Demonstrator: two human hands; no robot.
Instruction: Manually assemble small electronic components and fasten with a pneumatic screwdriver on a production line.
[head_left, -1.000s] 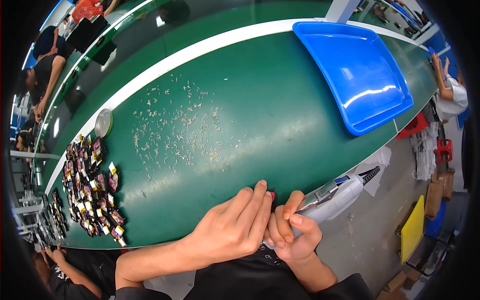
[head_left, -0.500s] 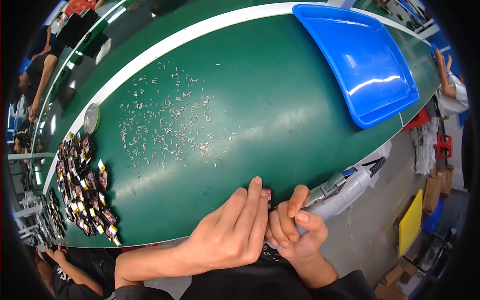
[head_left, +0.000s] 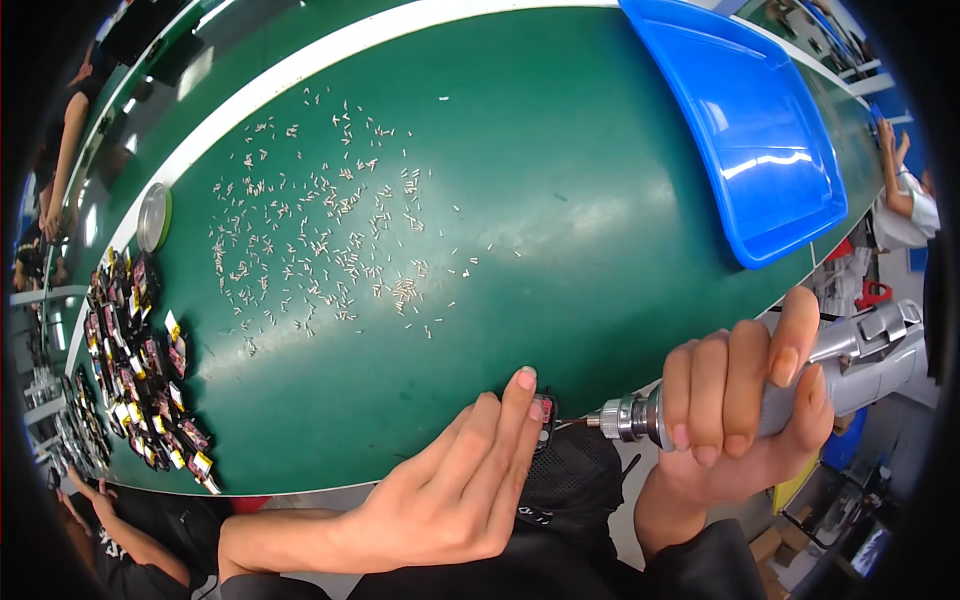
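At the table's near edge my left hand [head_left: 450, 465] is closed on a small black device [head_left: 546, 430]. Part of a red circuit board shows in it beside my fingertips. My right hand [head_left: 745, 410] is wrapped round a grey electric screwdriver [head_left: 880, 365], lying nearly level to the right of the device. Its metal chuck [head_left: 628, 418] and thin bit point left at the device's right side. Whether the bit tip touches it, I cannot tell. Tiny pale metal pieces, probably screws [head_left: 350, 262], are scattered over the green tabletop [head_left: 540, 200] ahead of my hands.
A blue plastic tray [head_left: 770, 160] stands at the far right of the table. On the left lies a heap of similar small black devices [head_left: 140, 370], with a round shallow tin [head_left: 154, 217] behind it. Other people sit at both sides.
My right hand has moved right and swung the screwdriver round, so its chuck and bit now face the device. The left hand keeps its grip. The whole view has shifted slightly.
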